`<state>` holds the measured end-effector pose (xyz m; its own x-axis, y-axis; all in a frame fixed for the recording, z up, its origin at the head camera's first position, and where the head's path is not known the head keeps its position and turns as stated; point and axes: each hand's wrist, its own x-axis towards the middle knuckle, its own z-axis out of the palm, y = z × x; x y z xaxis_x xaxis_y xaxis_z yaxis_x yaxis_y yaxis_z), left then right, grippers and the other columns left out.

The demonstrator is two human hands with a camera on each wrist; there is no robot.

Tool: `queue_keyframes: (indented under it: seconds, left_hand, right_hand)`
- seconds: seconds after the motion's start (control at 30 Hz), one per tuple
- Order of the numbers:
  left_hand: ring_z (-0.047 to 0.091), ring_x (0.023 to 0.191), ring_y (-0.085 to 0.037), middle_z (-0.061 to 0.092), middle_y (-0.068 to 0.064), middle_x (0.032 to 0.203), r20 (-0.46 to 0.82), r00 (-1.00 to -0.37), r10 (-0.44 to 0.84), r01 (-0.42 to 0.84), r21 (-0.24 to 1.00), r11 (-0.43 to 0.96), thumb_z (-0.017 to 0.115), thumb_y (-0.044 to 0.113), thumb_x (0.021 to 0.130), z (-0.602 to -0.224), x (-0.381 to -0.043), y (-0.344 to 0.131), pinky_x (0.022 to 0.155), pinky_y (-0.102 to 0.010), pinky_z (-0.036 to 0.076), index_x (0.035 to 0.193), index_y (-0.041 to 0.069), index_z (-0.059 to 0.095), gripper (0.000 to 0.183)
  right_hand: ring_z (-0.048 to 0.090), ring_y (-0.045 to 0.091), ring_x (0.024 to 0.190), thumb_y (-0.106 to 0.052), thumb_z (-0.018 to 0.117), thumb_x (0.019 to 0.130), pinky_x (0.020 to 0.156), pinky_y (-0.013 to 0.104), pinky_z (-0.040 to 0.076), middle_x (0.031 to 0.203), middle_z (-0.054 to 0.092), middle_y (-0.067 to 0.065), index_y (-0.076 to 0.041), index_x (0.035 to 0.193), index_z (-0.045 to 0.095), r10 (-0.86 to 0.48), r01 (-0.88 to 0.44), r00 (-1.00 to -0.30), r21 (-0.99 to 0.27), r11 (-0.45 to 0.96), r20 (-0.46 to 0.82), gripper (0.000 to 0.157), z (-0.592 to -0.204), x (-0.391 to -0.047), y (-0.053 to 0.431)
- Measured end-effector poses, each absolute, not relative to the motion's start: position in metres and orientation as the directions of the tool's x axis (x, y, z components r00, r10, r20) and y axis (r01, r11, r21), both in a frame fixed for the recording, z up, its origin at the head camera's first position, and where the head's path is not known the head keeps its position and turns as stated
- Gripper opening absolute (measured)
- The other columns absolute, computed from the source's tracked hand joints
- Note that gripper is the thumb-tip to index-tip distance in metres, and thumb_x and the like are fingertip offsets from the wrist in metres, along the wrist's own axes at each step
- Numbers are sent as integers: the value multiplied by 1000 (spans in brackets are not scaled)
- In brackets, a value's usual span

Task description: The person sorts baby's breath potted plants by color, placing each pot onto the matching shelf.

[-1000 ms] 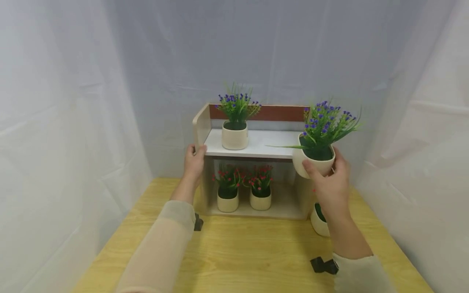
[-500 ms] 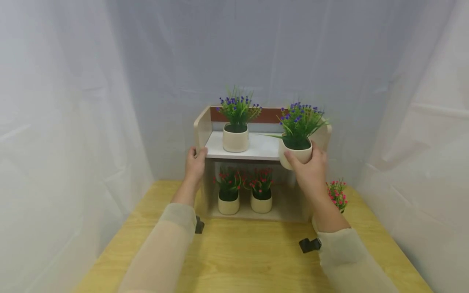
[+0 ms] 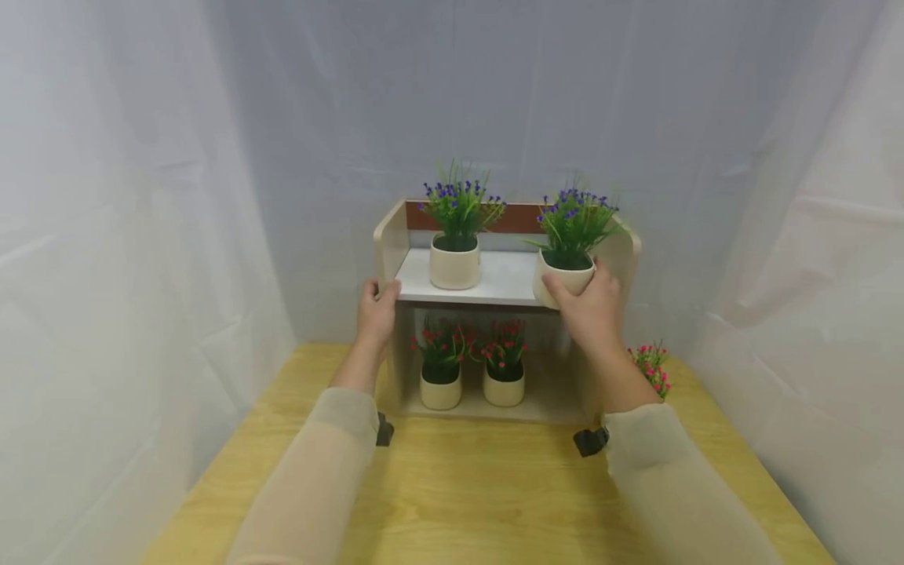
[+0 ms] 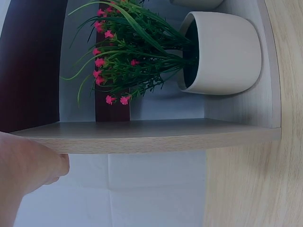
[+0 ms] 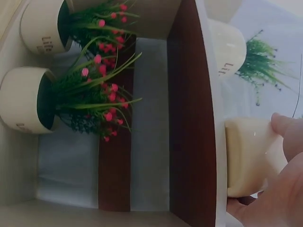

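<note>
My right hand [image 3: 596, 318] grips a cream pot [image 3: 554, 290] of purple flowers, fingers around its side and thumb at the front. The pot is upright at the right front of the upper board [image 3: 504, 275] of a small two-tier wooden shelf [image 3: 390, 243]. In the right wrist view its base [image 5: 236, 158] is close against the board's edge; I cannot tell whether it bears on it. My left hand [image 3: 377, 318] holds the shelf's left side panel, thumb near the board's front corner. Another purple-flowered pot [image 3: 454, 268] stands on the upper board's left.
Two pots with red flowers, a left one [image 3: 441, 391] and a right one [image 3: 504, 388], stand on the lower tier. Beyond my right forearm, pink flowers [image 3: 650, 369] show, their pot hidden. The shelf stands on a wooden table [image 3: 480, 486] between white curtains [image 3: 805, 259].
My right hand has carried the purple-flowered pot leftward and inward, from beyond the shelf's right side to the upper board's right front. My left hand has kept its place on the side panel.
</note>
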<state>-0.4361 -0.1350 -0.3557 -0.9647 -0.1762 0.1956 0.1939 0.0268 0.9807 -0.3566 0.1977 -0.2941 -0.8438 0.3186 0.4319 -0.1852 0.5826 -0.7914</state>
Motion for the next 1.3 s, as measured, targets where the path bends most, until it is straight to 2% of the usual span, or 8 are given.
queue_keyframes:
  seconds: [0.17, 0.33, 0.57, 0.87, 1.17, 1.3]
  left_hand:
    - [38, 159, -33, 45, -12, 167, 195, -965, -175, 195, 981, 21, 53, 45, 112, -356, -435, -135, 135, -57, 26, 156, 15, 42, 55]
    - [39, 158, -34, 46, -12, 166, 197, -964, -177, 195, 980, 27, 53, 46, 112, -356, -435, -135, 135, -57, 26, 156, 16, 43, 54]
    - [41, 156, -34, 48, -14, 163, 205, -964, -172, 203, 979, 29, 53, 44, 112, -356, -436, -135, 135, -57, 27, 153, 14, 44, 52]
    - [42, 154, -33, 50, -14, 160, 217, -961, -170, 218, 976, 14, 54, 44, 111, -355, -435, -135, 134, -56, 28, 152, 12, 44, 52]
    - [41, 155, -33, 49, -14, 160, 218, -962, -161, 221, 975, 4, 53, 45, 112, -357, -436, -135, 134, -57, 27, 152, 13, 44, 52]
    - [40, 156, -32, 48, -14, 162, 219, -963, -158, 222, 975, -2, 53, 45, 112, -356, -435, -135, 134, -57, 27, 152, 13, 43, 52]
  right_hand:
    - [58, 43, 137, -55, 76, 97, 114, 61, 48, 149, 59, 26, -4, 158, 43, 328, -144, -841, -763, 631, 430, 87, -290, -368, 196]
    - [56, 44, 141, -59, 75, 96, 117, 62, 45, 151, 58, 26, -1, 157, 43, 344, -92, -849, -754, 651, 401, 89, -289, -378, 195]
    - [56, 45, 142, -56, 74, 98, 120, 58, 46, 151, 58, 28, 4, 155, 43, 337, -92, -855, -754, 651, 395, 88, -286, -390, 196]
    - [55, 46, 143, -56, 73, 99, 121, 58, 45, 153, 57, 30, 5, 157, 40, 330, -82, -857, -735, 673, 397, 91, -286, -400, 196]
    - [51, 48, 148, -57, 70, 100, 125, 58, 42, 156, 52, 33, 8, 160, 34, 324, -64, -866, -726, 684, 381, 95, -285, -406, 195]
    - [47, 48, 150, -57, 70, 99, 127, 57, 39, 161, 46, 34, 6, 165, 25, 324, -54, -878, -747, 663, 351, 102, -285, -406, 193]
